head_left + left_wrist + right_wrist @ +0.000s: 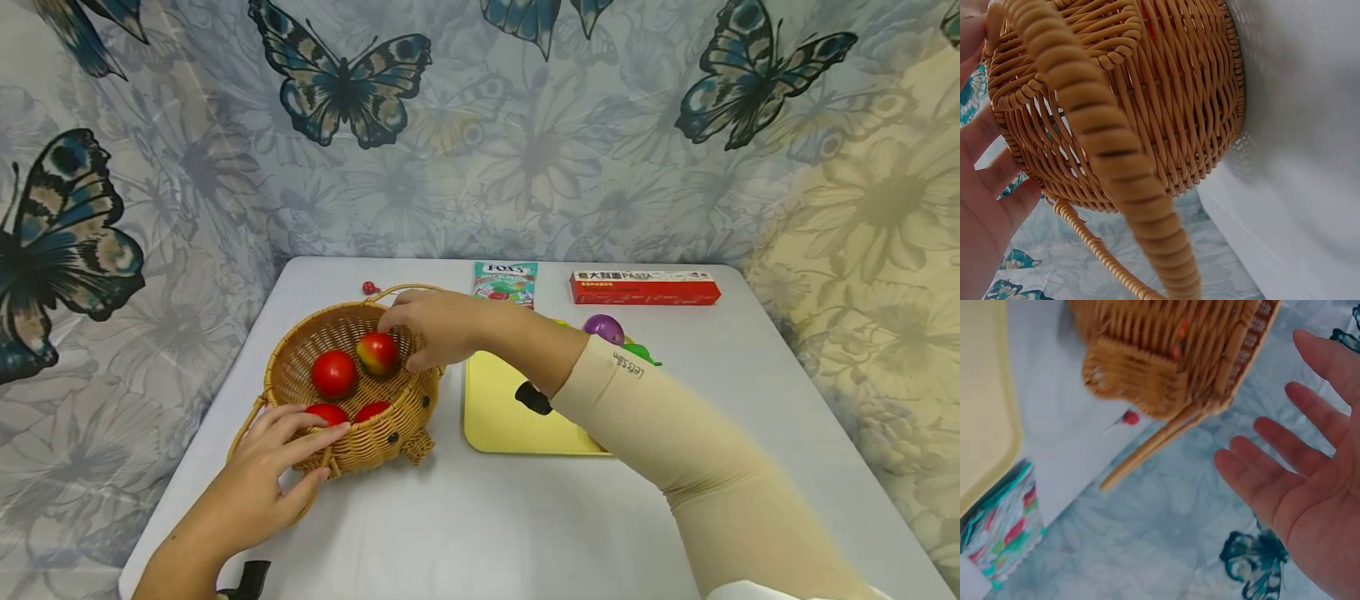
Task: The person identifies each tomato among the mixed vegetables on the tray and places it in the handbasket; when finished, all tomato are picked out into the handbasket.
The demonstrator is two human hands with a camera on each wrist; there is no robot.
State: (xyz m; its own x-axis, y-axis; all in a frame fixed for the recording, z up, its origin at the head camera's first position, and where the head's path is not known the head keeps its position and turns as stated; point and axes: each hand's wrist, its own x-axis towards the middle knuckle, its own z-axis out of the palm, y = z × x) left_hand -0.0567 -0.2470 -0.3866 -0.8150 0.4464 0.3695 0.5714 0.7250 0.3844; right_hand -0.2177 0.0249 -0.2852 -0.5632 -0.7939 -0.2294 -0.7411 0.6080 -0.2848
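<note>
A wicker basket (408,412) shaped like an animal stands on the left of the white table, tilted towards me. Inside are a red tomato (334,373), a red and yellow fruit (378,354) and two more red pieces, partly hidden by the front rim. My left hand (262,467) rests against the basket's near left side, fingers spread along the rim; its wrist view shows fingertips touching the weave. Above the far right of the basket is my right hand (438,323). In the right wrist view, that hand (1316,469) has loose, spread fingers and holds nothing.
Right of the basket lies a yellow tray (495,408), partly under my right forearm. A purple round piece (603,328) and a green piece (641,353) show behind the arm. Farther back are a candy bag (505,282), a red box (645,289) and a small red item (370,287).
</note>
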